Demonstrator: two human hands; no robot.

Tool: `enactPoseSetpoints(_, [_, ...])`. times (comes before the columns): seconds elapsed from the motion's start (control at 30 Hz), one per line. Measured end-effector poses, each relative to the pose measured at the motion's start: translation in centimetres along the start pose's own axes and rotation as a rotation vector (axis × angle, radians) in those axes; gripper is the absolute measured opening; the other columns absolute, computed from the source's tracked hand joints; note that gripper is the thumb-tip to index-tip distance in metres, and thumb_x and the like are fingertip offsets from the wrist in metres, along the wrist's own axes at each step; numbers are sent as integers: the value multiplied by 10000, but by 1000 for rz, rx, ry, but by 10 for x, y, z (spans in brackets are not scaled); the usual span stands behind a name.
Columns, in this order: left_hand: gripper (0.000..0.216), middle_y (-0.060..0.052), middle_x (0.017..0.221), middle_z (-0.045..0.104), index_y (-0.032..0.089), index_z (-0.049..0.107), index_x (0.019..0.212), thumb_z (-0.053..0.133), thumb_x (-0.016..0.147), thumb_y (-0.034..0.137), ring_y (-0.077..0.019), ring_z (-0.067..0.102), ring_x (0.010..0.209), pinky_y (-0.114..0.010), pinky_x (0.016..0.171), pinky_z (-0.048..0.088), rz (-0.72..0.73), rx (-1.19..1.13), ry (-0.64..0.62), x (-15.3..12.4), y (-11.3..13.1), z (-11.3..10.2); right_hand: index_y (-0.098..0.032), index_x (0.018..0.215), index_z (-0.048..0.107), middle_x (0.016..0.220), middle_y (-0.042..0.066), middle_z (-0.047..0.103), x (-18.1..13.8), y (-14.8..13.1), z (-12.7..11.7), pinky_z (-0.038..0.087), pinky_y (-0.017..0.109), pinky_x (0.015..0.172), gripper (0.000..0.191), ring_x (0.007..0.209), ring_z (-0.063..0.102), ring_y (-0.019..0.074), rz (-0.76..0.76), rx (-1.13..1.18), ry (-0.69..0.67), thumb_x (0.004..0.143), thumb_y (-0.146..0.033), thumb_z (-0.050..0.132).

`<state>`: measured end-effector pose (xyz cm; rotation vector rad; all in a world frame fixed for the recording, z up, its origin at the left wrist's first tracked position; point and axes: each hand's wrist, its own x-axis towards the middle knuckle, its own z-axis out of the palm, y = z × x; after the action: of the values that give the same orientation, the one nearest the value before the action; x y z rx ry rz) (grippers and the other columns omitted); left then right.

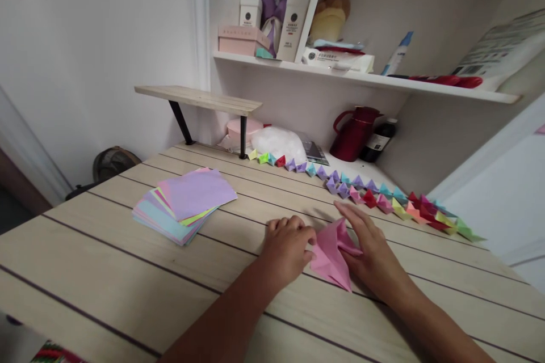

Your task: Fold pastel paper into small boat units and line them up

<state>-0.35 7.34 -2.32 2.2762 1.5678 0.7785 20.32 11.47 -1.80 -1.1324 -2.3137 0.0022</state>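
Observation:
A partly folded sheet of pink origami paper [330, 255] rests on the slatted table between my hands, one flap raised on its right side. My left hand [289, 247] is closed at the paper's left edge, thumb and forefinger pinching it while the other fingers curl. My right hand [372, 252] is at the other side, fingers stretched out and apart from the thumb. That thumb touches the paper below the raised flap; its tip is partly hidden.
A stack of coloured paper sheets [191, 198] lies to the left. Rows of small folded paper pieces [370, 198] line the table's back right. Behind stand a small raised wooden shelf [198, 99], a red jug [355, 133] and a dark bottle [378, 140]. A white shelf [409, 86] overhangs the back.

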Motion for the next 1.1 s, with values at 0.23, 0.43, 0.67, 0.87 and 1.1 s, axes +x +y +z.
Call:
enactPoseSetpoints(0.23, [192,13,1071,551,278,586,951,675,781,281,-204,501,1061,-388,926,326,-12,3,-16,0,2,-2,-250,954,536,1160,87,556,1,0,-1,463,407,860,207,1099,535,272,-17,69,-39,771,-154,547])
enactPoseSetpoints(0.43, [181,11,1062,550,283,587,941,674,782,285,-200,499,1057,-374,916,328,-12,18,-11,0,2,-2,-253,928,482,889,25,626,4,-6,-3,492,325,694,199,800,610,205,130,313,-157,764,-163,549])
enactPoseSetpoints(0.67, [239,6,1099,541,305,597,1004,681,781,318,-207,493,1076,-382,935,323,-9,25,-15,1,2,1,-245,950,622,922,36,661,4,-3,4,472,360,807,215,903,598,225,124,426,-190,767,-178,531])
enactPoseSetpoints(0.87, [277,-3,1122,536,332,608,1061,671,792,355,-216,490,1082,-392,943,324,-10,45,-30,1,3,2,-227,778,594,823,21,641,3,0,11,468,330,710,92,792,585,210,229,428,-159,739,-171,534])
enactPoseSetpoints(1.1, [286,-11,1109,545,313,606,1071,666,796,359,-215,498,1058,-380,917,340,1,103,16,1,2,6,-230,794,574,862,33,641,4,-4,7,467,356,771,36,852,585,220,120,412,-158,771,-202,570])
